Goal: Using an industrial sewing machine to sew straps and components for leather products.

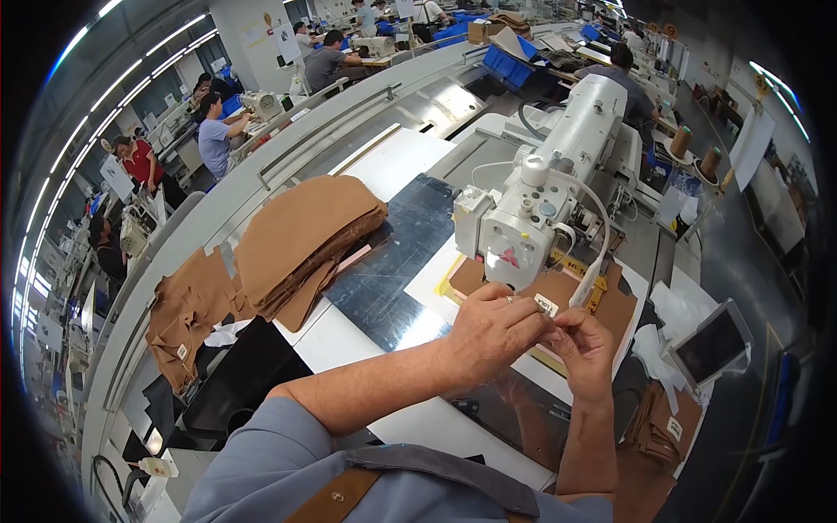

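My left hand (493, 336) is closed with its fingertips meeting those of my right hand (582, 349), which pinches; what is between them is too small to make out. A small white label (546, 304) shows just beyond my fingers, over a brown piece (610, 318) in a yellow-marked template (571, 270) under a white sewing machine (567, 148). A white tube with a pale handle (586, 283) hangs from the machine beside my right hand.
A stack of brown pieces (305, 231) and loose pieces (187, 305) lie left, by a metal plate (384, 292). A screen (708, 344) and more brown pieces (654, 423) are at right. Co-workers (214, 135) sit at machines beyond a curved railing (270, 170).
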Tool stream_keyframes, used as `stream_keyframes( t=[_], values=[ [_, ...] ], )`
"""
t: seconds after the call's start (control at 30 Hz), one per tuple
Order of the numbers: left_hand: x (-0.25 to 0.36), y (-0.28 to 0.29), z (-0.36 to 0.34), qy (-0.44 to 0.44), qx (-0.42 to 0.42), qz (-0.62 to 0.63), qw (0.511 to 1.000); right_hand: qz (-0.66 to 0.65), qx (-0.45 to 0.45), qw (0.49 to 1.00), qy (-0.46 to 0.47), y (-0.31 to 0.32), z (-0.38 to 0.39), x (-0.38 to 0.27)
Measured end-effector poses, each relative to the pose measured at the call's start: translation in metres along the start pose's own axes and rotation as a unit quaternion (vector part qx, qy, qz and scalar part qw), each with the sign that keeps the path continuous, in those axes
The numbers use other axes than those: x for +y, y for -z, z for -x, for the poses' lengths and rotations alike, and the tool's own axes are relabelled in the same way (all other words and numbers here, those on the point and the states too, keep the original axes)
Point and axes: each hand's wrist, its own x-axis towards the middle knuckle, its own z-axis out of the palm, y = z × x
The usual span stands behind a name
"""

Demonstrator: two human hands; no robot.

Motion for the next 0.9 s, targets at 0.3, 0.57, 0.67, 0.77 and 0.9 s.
stream_keyframes(
  t=[0.3, 0.57, 0.67, 0.77, 0.9],
  values=[
    [-0.001, 0.004, 0.000, 0.020, 0.003, -0.021, 1.000, 0.046, 0.041, 0.997, 0.052, -0.006, -0.008, 0.000],
    [-0.032, 0.016, 0.046, 0.090, -0.014, 0.072, 0.993, 0.134, 0.078, 0.973, 0.170, -0.007, -0.016, -0.041],
    [-0.062, 0.007, 0.112, 0.171, -0.094, 0.019, 0.981, 0.130, 0.059, 0.967, 0.209, -0.006, -0.023, -0.055],
    [-0.113, -0.007, 0.210, 0.326, -0.017, -0.043, 0.944, 0.084, 0.020, 0.970, 0.227, -0.012, -0.029, -0.066],
    [-0.138, -0.016, 0.277, 0.456, 0.015, -0.221, 0.862, 0.065, -0.013, 0.965, 0.254, -0.010, -0.038, -0.067]
  ],
)
